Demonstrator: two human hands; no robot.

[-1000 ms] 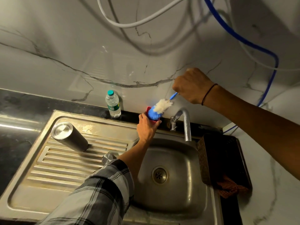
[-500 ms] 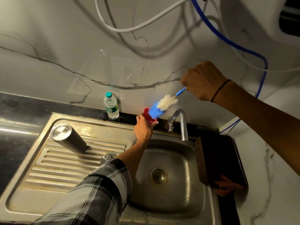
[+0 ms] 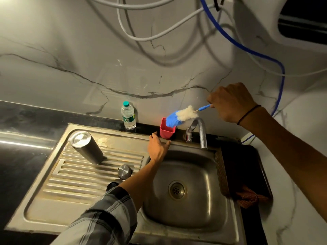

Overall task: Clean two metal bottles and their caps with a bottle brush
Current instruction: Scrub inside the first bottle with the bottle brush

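My right hand (image 3: 230, 103) grips the thin handle of a bottle brush (image 3: 180, 116) with blue and white bristles. The brush slants down to the left, its blue tip over the mouth of a red cup (image 3: 167, 130) behind the sink. My left hand (image 3: 158, 147) lies just in front of the cup's base on the sink rim, fingers relaxed, holding nothing. One metal bottle (image 3: 86, 147) stands upside down on the drainboard at the left. A round metal cap (image 3: 124, 172) sits nearer the basin. A dark round object (image 3: 111, 185) peeks out beside my sleeve.
A plastic water bottle (image 3: 128, 115) stands against the wall left of the cup. The curved tap (image 3: 200, 131) rises right under the brush. The steel basin (image 3: 203, 200) lies below, with a dark basket (image 3: 238, 170) and an orange cloth (image 3: 247, 197) at its right. Hoses hang overhead.
My right hand has drawn the brush up and to the right, out of the red cup. My left hand has let go of the cup and dropped to the sink rim.
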